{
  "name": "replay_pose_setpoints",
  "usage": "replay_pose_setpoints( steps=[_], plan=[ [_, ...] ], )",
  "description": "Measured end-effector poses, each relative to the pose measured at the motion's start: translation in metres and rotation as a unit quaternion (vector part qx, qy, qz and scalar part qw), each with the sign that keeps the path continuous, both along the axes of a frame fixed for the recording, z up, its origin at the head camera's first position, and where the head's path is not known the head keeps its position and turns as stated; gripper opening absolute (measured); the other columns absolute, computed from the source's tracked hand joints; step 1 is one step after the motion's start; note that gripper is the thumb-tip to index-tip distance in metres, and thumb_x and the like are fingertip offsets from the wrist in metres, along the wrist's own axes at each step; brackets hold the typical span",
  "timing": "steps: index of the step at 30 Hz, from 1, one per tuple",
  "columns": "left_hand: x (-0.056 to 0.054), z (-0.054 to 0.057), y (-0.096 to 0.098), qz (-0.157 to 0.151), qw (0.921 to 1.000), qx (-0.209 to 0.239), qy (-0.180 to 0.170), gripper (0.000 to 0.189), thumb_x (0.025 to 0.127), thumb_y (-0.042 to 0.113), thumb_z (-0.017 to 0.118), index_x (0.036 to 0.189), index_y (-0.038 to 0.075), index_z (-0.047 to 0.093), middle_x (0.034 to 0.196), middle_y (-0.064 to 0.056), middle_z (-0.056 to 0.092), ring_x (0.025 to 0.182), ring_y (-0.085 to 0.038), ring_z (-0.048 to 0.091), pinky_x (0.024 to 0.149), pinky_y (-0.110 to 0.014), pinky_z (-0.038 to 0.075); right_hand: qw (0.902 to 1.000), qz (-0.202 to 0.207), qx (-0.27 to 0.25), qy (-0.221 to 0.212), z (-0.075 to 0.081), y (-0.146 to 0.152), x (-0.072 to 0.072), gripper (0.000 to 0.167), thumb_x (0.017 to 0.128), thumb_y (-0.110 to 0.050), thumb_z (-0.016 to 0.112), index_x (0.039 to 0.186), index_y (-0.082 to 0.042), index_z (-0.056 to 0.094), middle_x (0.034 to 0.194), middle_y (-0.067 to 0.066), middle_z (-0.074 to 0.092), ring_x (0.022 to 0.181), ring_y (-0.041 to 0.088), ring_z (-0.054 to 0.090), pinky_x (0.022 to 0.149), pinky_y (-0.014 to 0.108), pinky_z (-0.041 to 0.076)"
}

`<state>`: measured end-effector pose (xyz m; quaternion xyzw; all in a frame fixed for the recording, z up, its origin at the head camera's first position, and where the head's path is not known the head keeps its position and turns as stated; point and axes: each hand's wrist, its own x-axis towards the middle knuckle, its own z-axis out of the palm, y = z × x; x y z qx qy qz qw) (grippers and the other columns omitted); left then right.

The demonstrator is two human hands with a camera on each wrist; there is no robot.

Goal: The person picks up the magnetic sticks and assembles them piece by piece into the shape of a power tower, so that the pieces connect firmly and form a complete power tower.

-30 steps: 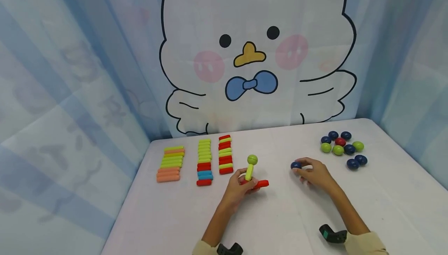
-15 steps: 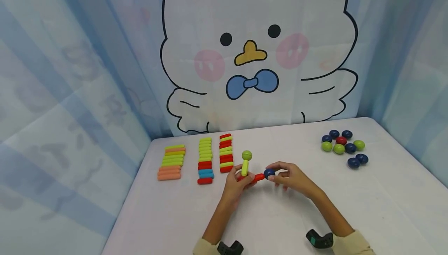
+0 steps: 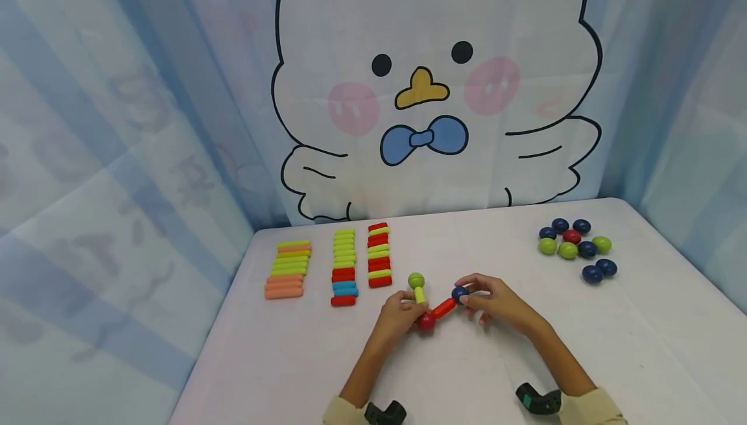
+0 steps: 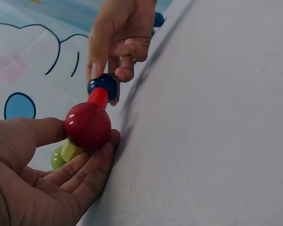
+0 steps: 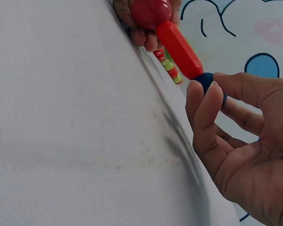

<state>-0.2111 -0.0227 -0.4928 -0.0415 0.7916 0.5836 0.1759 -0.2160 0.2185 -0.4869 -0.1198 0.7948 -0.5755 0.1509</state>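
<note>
My left hand (image 3: 398,315) pinches a red ball (image 4: 88,126) between thumb and fingers. Two sticks run out from that ball. A yellow-green stick (image 3: 419,294) carries a green ball (image 3: 416,280) at its far end. The other, a red stick (image 5: 179,50), reaches toward my right hand (image 3: 493,302). At its tip is a dark blue ball (image 4: 103,87), pinched by the right thumb and fingertips. In the right wrist view the fingers partly cover this blue ball. Both hands are close above the table, joined by the piece between them.
Three columns of short sticks lie at the left of the white table (image 3: 280,360): orange and yellow-green sticks (image 3: 290,270), yellow-green, red and blue sticks (image 3: 344,263), and red and yellow-green sticks (image 3: 379,253). Loose blue, green and red balls (image 3: 587,249) are grouped at back right. A printed curtain (image 3: 426,172) stands behind.
My right hand has carried the blue ball leftward to the red stick's tip. The left hand has turned the piece, so the red ball now shows at the front and the red stick points up-right.
</note>
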Motion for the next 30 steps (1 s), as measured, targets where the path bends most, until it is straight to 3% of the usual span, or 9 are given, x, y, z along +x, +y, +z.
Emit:
replay_pose_setpoints(
  steps=[3, 9, 13, 15, 18, 21, 24, 27, 30],
  plan=[
    [0.003, 0.001, -0.001, -0.018, 0.9985, -0.043, 0.028, 0.036, 0.087, 0.032, 0.073, 0.107, 0.005, 0.062, 0.083, -0.001, 0.072, 0.072, -0.010, 0.066, 0.068, -0.023, 0.056, 0.9999, 0.010, -0.009, -0.007, -0.002, 0.002, -0.001, 0.046, 0.096, -0.022, 0.062, 0.134, 0.001, 0.049, 0.109, 0.022, 0.061, 0.080, 0.020, 0.064, 0.059, 0.029, 0.057],
    [0.003, 0.004, -0.004, -0.041, 0.9971, -0.050, 0.040, 0.025, 0.087, 0.030, 0.073, 0.090, 0.005, 0.068, 0.068, -0.001, 0.070, 0.057, -0.010, 0.068, 0.059, -0.018, 0.054, 1.0000, 0.006, -0.002, -0.004, -0.003, 0.000, -0.005, 0.043, 0.098, -0.018, 0.059, 0.135, 0.001, 0.048, 0.100, 0.017, 0.063, 0.079, 0.021, 0.063, 0.058, 0.029, 0.057],
    [-0.004, 0.006, -0.014, -0.009, 0.9893, -0.102, 0.104, 0.019, 0.091, 0.026, 0.069, 0.089, 0.007, 0.067, 0.069, 0.001, 0.066, 0.059, -0.008, 0.062, 0.058, -0.018, 0.052, 0.9996, -0.017, 0.023, 0.008, -0.004, -0.008, -0.007, 0.041, 0.097, -0.019, 0.061, 0.132, -0.001, 0.051, 0.099, 0.014, 0.065, 0.077, 0.020, 0.063, 0.058, 0.029, 0.057],
    [-0.008, 0.006, -0.020, 0.032, 0.9711, -0.167, 0.168, 0.013, 0.091, 0.022, 0.069, 0.094, 0.009, 0.067, 0.080, 0.001, 0.064, 0.070, -0.009, 0.060, 0.062, -0.020, 0.053, 0.9984, -0.031, 0.042, 0.021, -0.005, -0.013, -0.008, 0.041, 0.095, -0.021, 0.063, 0.130, -0.002, 0.053, 0.103, 0.014, 0.064, 0.074, 0.019, 0.063, 0.057, 0.029, 0.056],
    [-0.014, 0.005, -0.031, 0.087, 0.9265, -0.278, 0.238, 0.023, 0.088, 0.016, 0.074, 0.109, 0.012, 0.066, 0.103, -0.004, 0.059, 0.091, -0.014, 0.057, 0.074, -0.025, 0.056, 0.9952, -0.055, 0.071, 0.039, -0.007, -0.020, -0.009, 0.041, 0.092, -0.025, 0.068, 0.126, -0.005, 0.056, 0.106, 0.014, 0.062, 0.068, 0.018, 0.061, 0.054, 0.028, 0.054],
    [-0.017, 0.003, -0.039, 0.075, 0.8949, -0.360, 0.253, 0.039, 0.085, 0.015, 0.076, 0.122, 0.011, 0.064, 0.121, -0.008, 0.054, 0.106, -0.020, 0.056, 0.083, -0.031, 0.058, 0.9927, -0.065, 0.089, 0.049, -0.008, -0.022, -0.009, 0.039, 0.092, -0.025, 0.069, 0.124, -0.007, 0.058, 0.107, 0.013, 0.061, 0.064, 0.017, 0.059, 0.051, 0.026, 0.052],
    [-0.018, 0.001, -0.041, 0.035, 0.8756, -0.409, 0.255, 0.044, 0.085, 0.017, 0.077, 0.126, 0.010, 0.063, 0.124, -0.009, 0.054, 0.108, -0.021, 0.057, 0.084, -0.031, 0.057, 0.9927, -0.056, 0.094, 0.051, -0.008, -0.022, -0.008, 0.037, 0.092, -0.024, 0.069, 0.123, -0.008, 0.059, 0.107, 0.013, 0.061, 0.059, 0.016, 0.055, 0.049, 0.026, 0.049],
    [-0.018, 0.000, -0.039, 0.023, 0.8637, -0.427, 0.266, 0.043, 0.083, 0.018, 0.078, 0.123, 0.009, 0.064, 0.123, -0.009, 0.056, 0.103, -0.020, 0.060, 0.083, -0.030, 0.058, 0.9944, -0.029, 0.088, 0.052, -0.007, -0.020, -0.009, 0.037, 0.092, -0.024, 0.068, 0.124, -0.008, 0.059, 0.111, 0.014, 0.059, 0.056, 0.015, 0.050, 0.048, 0.025, 0.046],
    [-0.018, 0.000, -0.038, 0.032, 0.8694, -0.414, 0.267, 0.038, 0.081, 0.020, 0.080, 0.115, 0.011, 0.065, 0.119, -0.007, 0.058, 0.097, -0.018, 0.061, 0.080, -0.029, 0.058, 0.9955, 0.003, 0.080, 0.052, -0.008, -0.019, -0.009, 0.038, 0.092, -0.024, 0.068, 0.125, -0.008, 0.059, 0.116, 0.017, 0.057, 0.056, 0.014, 0.049, 0.048, 0.024, 0.045]
  ],
)
